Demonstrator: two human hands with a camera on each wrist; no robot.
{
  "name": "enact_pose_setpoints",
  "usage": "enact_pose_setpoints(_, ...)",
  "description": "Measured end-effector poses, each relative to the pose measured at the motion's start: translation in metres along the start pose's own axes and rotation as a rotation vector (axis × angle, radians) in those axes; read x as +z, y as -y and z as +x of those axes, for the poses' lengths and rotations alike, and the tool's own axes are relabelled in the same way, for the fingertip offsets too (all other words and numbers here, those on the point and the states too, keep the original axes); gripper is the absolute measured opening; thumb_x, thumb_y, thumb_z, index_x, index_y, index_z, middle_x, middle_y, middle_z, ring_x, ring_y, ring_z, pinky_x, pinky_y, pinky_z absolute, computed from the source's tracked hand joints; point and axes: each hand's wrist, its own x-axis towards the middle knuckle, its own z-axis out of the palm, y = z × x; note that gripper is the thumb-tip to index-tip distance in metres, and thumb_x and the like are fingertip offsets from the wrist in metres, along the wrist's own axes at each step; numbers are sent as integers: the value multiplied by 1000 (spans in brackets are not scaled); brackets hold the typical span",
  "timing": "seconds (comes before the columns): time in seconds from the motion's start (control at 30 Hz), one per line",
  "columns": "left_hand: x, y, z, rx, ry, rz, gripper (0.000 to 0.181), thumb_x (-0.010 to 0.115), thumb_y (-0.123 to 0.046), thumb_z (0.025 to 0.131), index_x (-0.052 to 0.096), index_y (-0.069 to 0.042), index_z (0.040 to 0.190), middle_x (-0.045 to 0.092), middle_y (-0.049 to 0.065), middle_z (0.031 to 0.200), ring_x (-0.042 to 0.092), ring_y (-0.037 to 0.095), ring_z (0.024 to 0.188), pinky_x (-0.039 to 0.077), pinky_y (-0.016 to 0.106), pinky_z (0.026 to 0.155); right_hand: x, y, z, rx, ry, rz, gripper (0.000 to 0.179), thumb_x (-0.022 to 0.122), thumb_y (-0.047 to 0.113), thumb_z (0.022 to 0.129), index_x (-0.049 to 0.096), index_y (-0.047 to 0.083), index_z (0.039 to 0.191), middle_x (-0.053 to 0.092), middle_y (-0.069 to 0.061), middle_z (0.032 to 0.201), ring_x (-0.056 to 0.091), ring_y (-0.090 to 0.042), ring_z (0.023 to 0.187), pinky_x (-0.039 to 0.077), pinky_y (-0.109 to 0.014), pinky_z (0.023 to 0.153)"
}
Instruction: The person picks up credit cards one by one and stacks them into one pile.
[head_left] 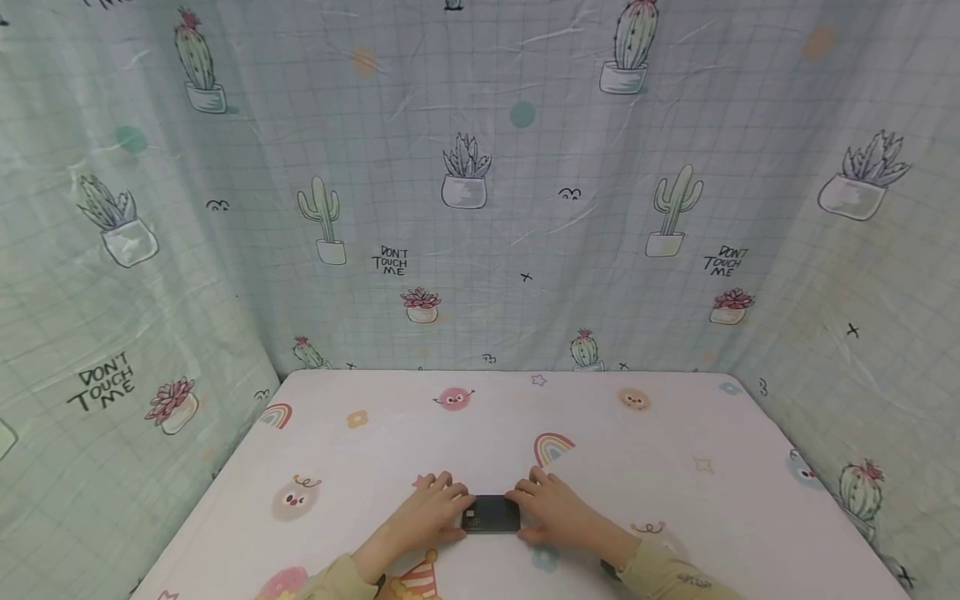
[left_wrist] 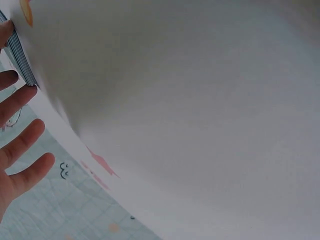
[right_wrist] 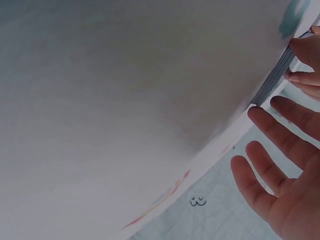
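Observation:
A stack of black cards (head_left: 491, 517), the top one printed with a chip and "VIP", lies near the front middle of the table. My left hand (head_left: 431, 512) pinches its left end between thumb and fingers. At the opposite end, my right hand (head_left: 553, 510) grips the stack the same way. Layered edges of the cards (left_wrist: 22, 60) show in the left wrist view, with the other fingers spread away from them. From the right wrist, the cards' (right_wrist: 276, 76) layers are visible too, between thumb and fingertips.
A white table cover (head_left: 480, 433) with printed rainbows, stars and smiling faces spreads under the hands. Cactus-print curtains (head_left: 465, 250) hang behind and along both sides of the table. Dark bands (head_left: 609, 570) show at the sleeve cuffs.

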Motion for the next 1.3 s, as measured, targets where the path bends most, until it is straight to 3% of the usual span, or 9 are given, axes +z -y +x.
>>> enact_pose_setpoints(0.23, -1, 0, 0, -35, 27, -48, 48, 62, -45, 76, 57, -16, 114, 58, -4, 102, 45, 13, 88, 39, 31, 74, 2, 0, 0, 2, 7, 3, 51, 62, 48, 75, 55, 20, 117, 56, 8, 103, 40, -9, 87, 41, -25, 71)
enact_pose_setpoints(0.37, 1, 0, -1, -22, 5, -13, 50, 62, -47, 76, 57, -17, 115, 56, -4, 97, 45, 13, 86, 38, 29, 72, 1, 1, -1, 8, -4, -17, 52, 63, 49, 74, 55, 20, 117, 55, 8, 99, 39, -9, 86, 40, -25, 70)
enact_pose_setpoints(0.6, 3, -2, -1, -17, 24, 26, 49, 61, -47, 77, 56, -18, 116, 59, -6, 97, 46, 12, 87, 39, 29, 74, -1, 2, -1, 21, 31, -7, 52, 62, 49, 75, 54, 20, 118, 56, 10, 96, 38, -8, 84, 40, -24, 69)
enact_pose_setpoints(0.9, 6, -2, -2, 44, -40, 96, 47, 62, -47, 76, 57, -18, 112, 59, -7, 97, 48, 13, 89, 40, 28, 73, 1, 1, -1, -9, 17, -2, 51, 63, 47, 76, 54, 19, 117, 56, 10, 95, 38, -7, 83, 38, -21, 67)
enact_pose_setpoints(1.07, 4, -2, -2, 42, -17, 89, 46, 60, -45, 78, 57, -17, 114, 59, -7, 99, 48, 13, 90, 40, 29, 73, 0, 1, -2, -29, 5, -6, 50, 63, 46, 76, 55, 18, 117, 57, 9, 98, 40, -8, 85, 39, -21, 67)
enact_pose_setpoints(1.3, 2, -4, -4, 18, 17, 87, 45, 59, -45, 79, 57, -18, 115, 61, -6, 100, 49, 13, 89, 39, 30, 74, 1, -1, -6, -37, 57, -15, 49, 58, 48, 79, 53, 21, 119, 55, 7, 104, 42, -10, 89, 42, -25, 72)
